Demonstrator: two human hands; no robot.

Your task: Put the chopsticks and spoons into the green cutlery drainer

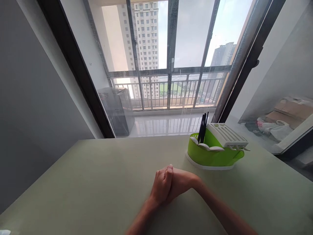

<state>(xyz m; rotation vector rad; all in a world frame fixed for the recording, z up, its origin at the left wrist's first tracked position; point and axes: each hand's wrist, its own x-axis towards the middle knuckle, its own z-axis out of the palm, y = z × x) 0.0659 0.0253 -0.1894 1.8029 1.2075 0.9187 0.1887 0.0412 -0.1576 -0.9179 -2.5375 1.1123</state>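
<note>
My left hand [161, 186] and my right hand [182, 182] are clasped together above the near middle of the pale green table [105, 176]. The fingers of my left hand are closed round my right hand. Most of the right hand's fingers are hidden inside this clasp, so their pose cannot be made out. No object shows in either hand. Beyond them to the right, apart from both hands, stands a green and white utensil holder [210, 156]. Several black chopsticks [202, 129] stick up from its left part.
A slotted white rack [228, 134] tops the holder's right side, with small hooks at its front. Behind the table is glass, with a grey cabinet [117, 111] and a balcony railing [168, 91] past it. A grey wall [36, 114] rises at the left.
</note>
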